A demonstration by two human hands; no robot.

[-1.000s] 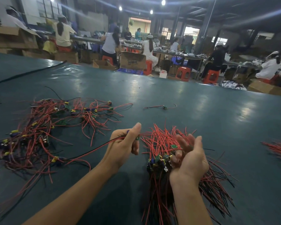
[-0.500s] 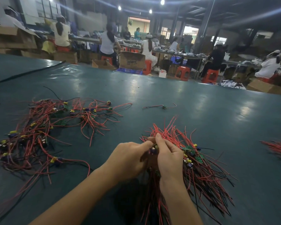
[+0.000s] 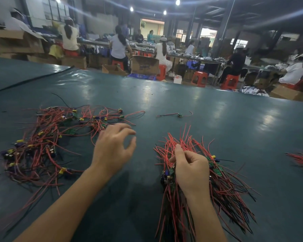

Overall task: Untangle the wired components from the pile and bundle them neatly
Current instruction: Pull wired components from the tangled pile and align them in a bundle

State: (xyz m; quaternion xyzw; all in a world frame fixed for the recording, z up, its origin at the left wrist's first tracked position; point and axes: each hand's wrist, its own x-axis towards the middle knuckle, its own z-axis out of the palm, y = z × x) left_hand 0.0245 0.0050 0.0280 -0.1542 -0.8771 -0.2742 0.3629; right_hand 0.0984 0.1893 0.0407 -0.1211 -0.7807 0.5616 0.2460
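A glossy dark-teal counter [image 3: 191,102] fills the near and middle ground and catches pale reflections of the round ceiling lamps [image 3: 177,1]. A thin black cable [image 3: 30,81] crosses its far left corner. Beyond the far edge stand an open printed cardboard box [image 3: 144,65], a low blue plastic crate [image 3: 142,76] just below it and several red plastic stools [image 3: 199,78]. Seated workers in pale tops [image 3: 118,46] face a long cluttered workbench [image 3: 191,56]. Stacked brown cardboard cartons [image 3: 16,42] rise at the far left, and a flat brown carton [image 3: 285,92] lies at the far right.
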